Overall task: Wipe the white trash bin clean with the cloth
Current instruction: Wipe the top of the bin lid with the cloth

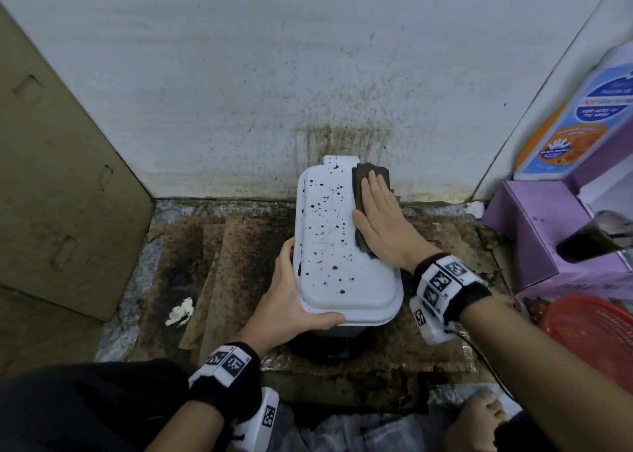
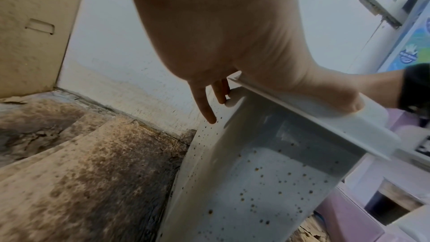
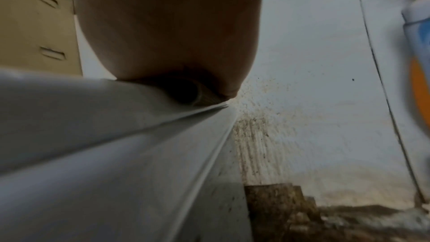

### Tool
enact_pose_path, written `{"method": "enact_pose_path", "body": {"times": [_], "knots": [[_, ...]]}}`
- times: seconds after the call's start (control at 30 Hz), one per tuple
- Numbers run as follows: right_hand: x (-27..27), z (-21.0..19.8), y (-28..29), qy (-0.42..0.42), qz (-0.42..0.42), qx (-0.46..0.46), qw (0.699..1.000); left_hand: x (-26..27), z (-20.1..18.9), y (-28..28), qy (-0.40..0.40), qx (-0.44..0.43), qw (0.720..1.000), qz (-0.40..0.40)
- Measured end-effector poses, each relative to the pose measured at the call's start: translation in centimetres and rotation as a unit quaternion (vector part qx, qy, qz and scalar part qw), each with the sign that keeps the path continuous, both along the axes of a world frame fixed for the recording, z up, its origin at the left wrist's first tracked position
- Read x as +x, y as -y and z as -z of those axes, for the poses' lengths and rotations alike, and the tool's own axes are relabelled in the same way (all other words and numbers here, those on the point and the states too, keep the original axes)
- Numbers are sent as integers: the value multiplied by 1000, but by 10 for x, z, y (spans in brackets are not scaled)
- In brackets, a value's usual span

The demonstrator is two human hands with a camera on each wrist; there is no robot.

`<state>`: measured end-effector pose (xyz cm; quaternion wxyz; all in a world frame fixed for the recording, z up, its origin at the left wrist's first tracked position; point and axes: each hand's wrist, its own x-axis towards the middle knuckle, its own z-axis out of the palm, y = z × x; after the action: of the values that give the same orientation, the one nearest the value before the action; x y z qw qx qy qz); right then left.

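Left hand (image 1: 291, 301) grips near corner of white trash bin (image 1: 337, 246), thumb over closed, brown-spotted lid; contents hidden. Right hand (image 1: 380, 222), fingers straight together, presses dark cloth (image 1: 371, 177) on lid's right edge. Bin against stained wall (image 1: 239, 75).

A stained white wall (image 1: 239, 75) meets a grimy floor of soiled cardboard sheets (image 1: 219, 266).

Note the trash bin (image 1: 342, 246) under your hands — smooth white plastic, slight sheen, lid speckled with brown spots. Cloth (image 1: 363, 191): dark brown, matt, coarse-looking fabric. Wall (image 1: 239, 75) ahead of you: matt white paint, brown spatter and streaks low down. Floor sheets (image 1: 212, 263) — rough corrugated cardboard, stained dark, edges frayed. Panel (image 1: 51, 177) at your left: plain tan cardboard, matt.
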<state>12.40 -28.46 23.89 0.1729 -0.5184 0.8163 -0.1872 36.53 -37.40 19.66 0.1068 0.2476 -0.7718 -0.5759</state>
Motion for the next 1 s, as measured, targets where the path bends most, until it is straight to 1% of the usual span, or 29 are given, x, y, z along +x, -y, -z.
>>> {"method": "enact_pose_path", "body": {"times": [0.17, 0.27, 0.37, 0.47, 0.53, 0.63, 0.7, 0.77, 0.9, 1.0], "knots": [[50, 2, -47, -11, 6, -18, 1000, 1, 1, -1, 2, -5, 1000, -2], [64, 3, -57, -27, 17, -12, 999, 1, 2, -2, 0, -8, 1000, -4], [60, 2, -54, -32, 6, -18, 999, 1, 3, -1, 3, -5, 1000, -4], [42, 4, -42, -42, -19, -13, 999, 0, 3, 1, 6, -7, 1000, -3], [22, 5, -27, -37, -26, -5, 999, 0, 2, 0, 1, -3, 1000, -2], [-11, -1, 6, -1, -12, 10, 1000, 0, 2, 0, 4, 0, 1000, -1], [-24, -4, 23, -2, -7, 14, 1000, 1, 1, 1, 5, 0, 1000, -4], [-24, -3, 26, -7, -4, 18, 1000, 1, 1, 2, 10, -9, 1000, -6], [-2, 2, -1, -1, -4, -3, 1000, 1, 4, 1, 16, -22, 1000, -5], [28, 6, -25, -38, -9, -17, 999, 1, 5, 1, 17, -23, 1000, -4]]}}
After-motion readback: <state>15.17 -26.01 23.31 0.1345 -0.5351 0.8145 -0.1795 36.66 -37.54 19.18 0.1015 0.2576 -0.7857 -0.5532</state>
